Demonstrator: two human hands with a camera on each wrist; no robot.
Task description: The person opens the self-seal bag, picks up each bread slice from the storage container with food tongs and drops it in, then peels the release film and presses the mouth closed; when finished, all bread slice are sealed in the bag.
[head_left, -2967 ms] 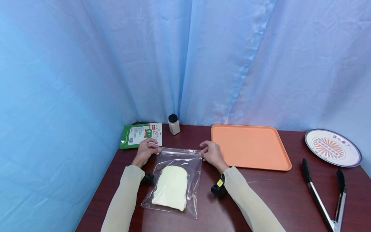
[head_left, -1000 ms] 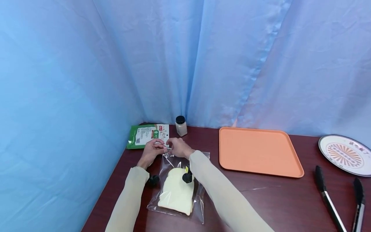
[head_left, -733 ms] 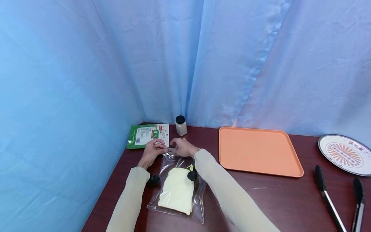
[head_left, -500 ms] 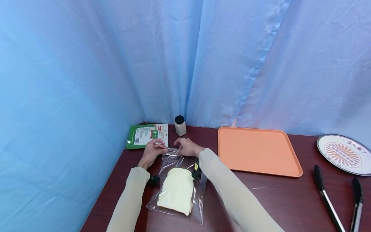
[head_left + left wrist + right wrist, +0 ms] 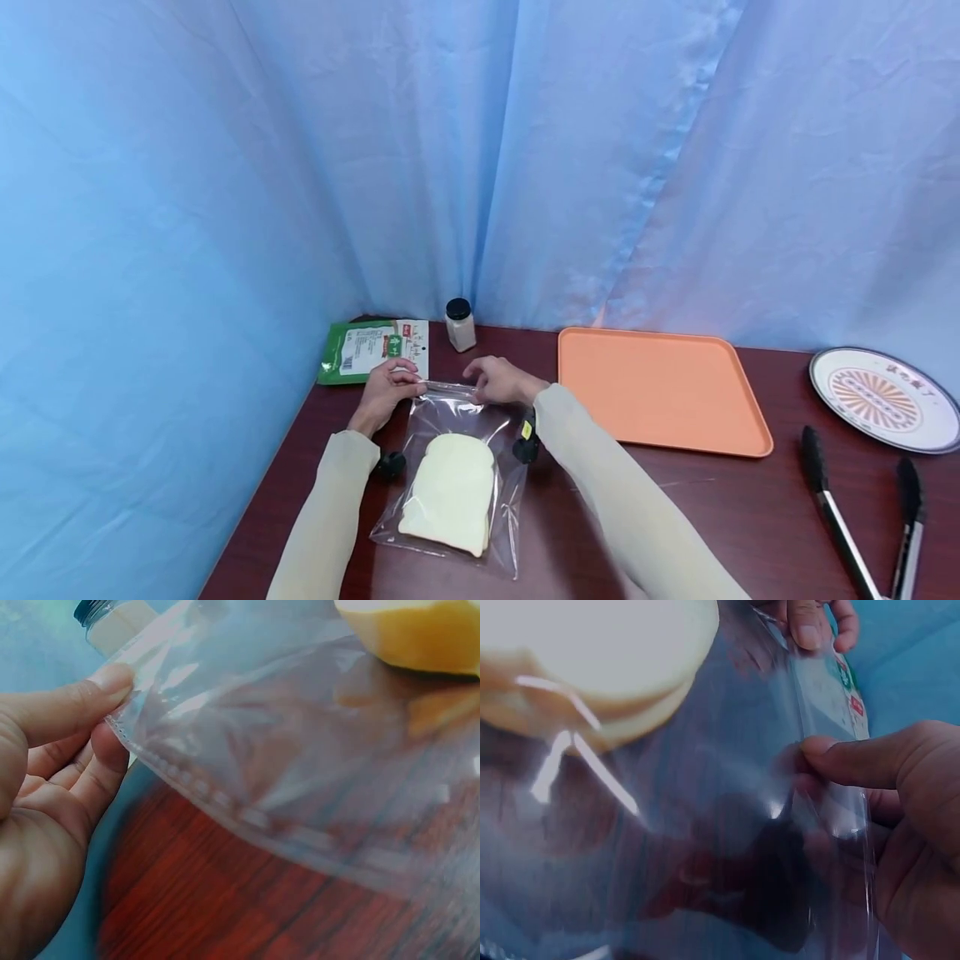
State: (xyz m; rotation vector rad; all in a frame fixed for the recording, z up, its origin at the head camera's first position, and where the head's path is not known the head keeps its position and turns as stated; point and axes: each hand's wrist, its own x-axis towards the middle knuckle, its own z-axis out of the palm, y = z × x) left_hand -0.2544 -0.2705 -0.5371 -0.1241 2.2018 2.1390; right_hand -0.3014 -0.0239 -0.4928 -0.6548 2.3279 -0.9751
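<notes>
A clear zip bag (image 5: 438,414) lies on the dark table with slices of bread (image 5: 448,492) inside, stacked. At the bag's top left corner, my left hand (image 5: 386,393) pinches the edge between thumb and fingers; the left wrist view shows this hand (image 5: 64,765) on the side seam. My right hand (image 5: 501,382) pinches the bag's top strip to the right of its middle. In the right wrist view, the thumb of that hand (image 5: 907,802) presses on the strip with the fingers behind the film. Whether the zip is closed I cannot tell.
A green and white packet (image 5: 367,350) lies behind the left hand, beside a black-capped jar (image 5: 460,325). To the right are an orange tray (image 5: 660,387), a patterned plate (image 5: 885,400) and black-tipped tongs (image 5: 840,525). A blue curtain (image 5: 420,167) borders the table.
My right hand left the bag's top right corner, came over beside the left hand, then slid back rightward along the top strip. The left hand keeps its pinch on the left corner.
</notes>
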